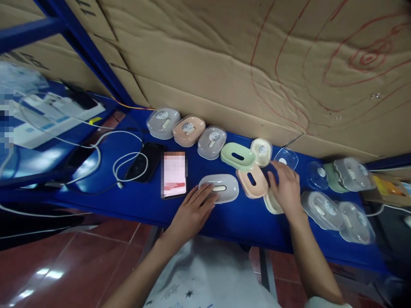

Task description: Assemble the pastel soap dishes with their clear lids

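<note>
A grey oval dish (228,194), which looks like a soap dish with a pale insert in its slot, lies flat at the table's front. My left hand (201,204) rests on its left end, fingers stretched out. My right hand (285,185) is over a cream dish (272,204) and partly hides it. Its fingers are apart and slightly bent, close to a clear lid (290,157); whether they touch anything I cannot tell. Between my hands sits a peach dish (257,188) with an open slot, and a green dish (231,156) overlaps its back edge.
Lidded grey (163,124) and peach (189,130) dishes line the back. A small cream dish (261,152) stands behind. Several clear-lidded dishes (323,209) are at right. A lit phone (175,175), dark phone (150,160) and white cable (120,164) lie left. Cardboard (205,94) walls the back.
</note>
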`<state>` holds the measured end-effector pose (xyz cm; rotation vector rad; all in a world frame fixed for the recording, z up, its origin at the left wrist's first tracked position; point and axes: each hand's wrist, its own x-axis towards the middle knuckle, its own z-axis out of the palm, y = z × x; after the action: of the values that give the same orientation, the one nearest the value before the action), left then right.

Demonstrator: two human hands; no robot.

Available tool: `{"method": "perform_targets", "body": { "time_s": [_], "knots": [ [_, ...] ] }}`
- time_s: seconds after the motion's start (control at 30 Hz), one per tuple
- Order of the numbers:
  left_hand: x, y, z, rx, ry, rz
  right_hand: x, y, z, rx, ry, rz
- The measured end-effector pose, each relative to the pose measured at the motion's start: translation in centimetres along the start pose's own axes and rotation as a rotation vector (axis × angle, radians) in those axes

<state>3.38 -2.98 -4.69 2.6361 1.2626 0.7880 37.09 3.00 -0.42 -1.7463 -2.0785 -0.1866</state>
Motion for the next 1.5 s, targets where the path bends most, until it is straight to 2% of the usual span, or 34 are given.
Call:
{"method": "perform_targets", "body": {
  "time_s": [0.07,0.13,0.2,0.27,0.3,0.37,0.47,0.53,0.57,0.63,0.7,0.77,0.9,0.97,1.2,1.5],
  "knots": [
    [0.4,0.2,0.2,-0.028,0.036,-0.028,1.1,2.8,0.9,-0.075,-0.066,0.195],
    [0.6,0.4,0.3,-0.057,0.065,-0.042,1.4,4.3,1.0,0.004,-0.038,0.301],
    [0.4,0.4,0.3,-0.093,0.083,-0.047,0.9,4.1,0.0,0.259,0.184,0.353],
    [0.0,0.4,0.1,-0.120,0.106,-0.060,-0.4,2.3,-1.6,0.632,0.422,0.360],
    [-0.2,0.4,0.0,-0.129,0.127,-0.071,-1.1,1.1,-2.3,0.817,0.464,0.356],
    [-0.4,0.5,-0.1,-0.138,0.174,-0.084,-2.6,-1.8,-3.0,1.071,0.337,0.341],
    [-0.3,0.7,-0.3,-0.131,0.195,-0.040,-3.9,-5.7,-1.6,1.170,0.011,0.317],
    [0.0,0.7,-0.3,-0.097,0.148,-0.009,-4.0,-7.4,0.1,1.151,-0.132,0.273],
    [0.2,0.7,-0.3,-0.074,0.118,-0.004,-3.9,-8.0,0.9,1.110,-0.161,0.249],
    [0.2,0.5,-0.3,-0.036,0.073,-0.022,-3.6,-8.5,1.9,0.939,-0.113,0.213],
    [0.0,0.4,-0.3,-0.029,0.077,-0.057,-3.2,-8.7,1.9,0.689,-0.024,0.159],
    [-0.4,0.3,-0.3,-0.043,0.110,-0.090,-3.1,-8.8,1.4,0.508,-0.046,0.028],
    [-1.1,0.2,-0.2,-0.066,0.171,-0.102,-3.2,-9.4,0.6,0.375,-0.275,-0.354],
    [-1.3,0.1,-0.1,-0.073,0.176,-0.110,-3.3,-9.8,0.7,0.298,-0.278,-0.454],
    [-1.6,-0.2,0.2,-0.186,0.170,-0.177,-4.2,-11.1,1.7,0.139,-0.197,-0.478],
    [-2.4,-0.9,0.4,-0.169,0.115,-0.116,-5.8,-10.9,3.1,0.119,-0.096,-0.480]
  ]
}}
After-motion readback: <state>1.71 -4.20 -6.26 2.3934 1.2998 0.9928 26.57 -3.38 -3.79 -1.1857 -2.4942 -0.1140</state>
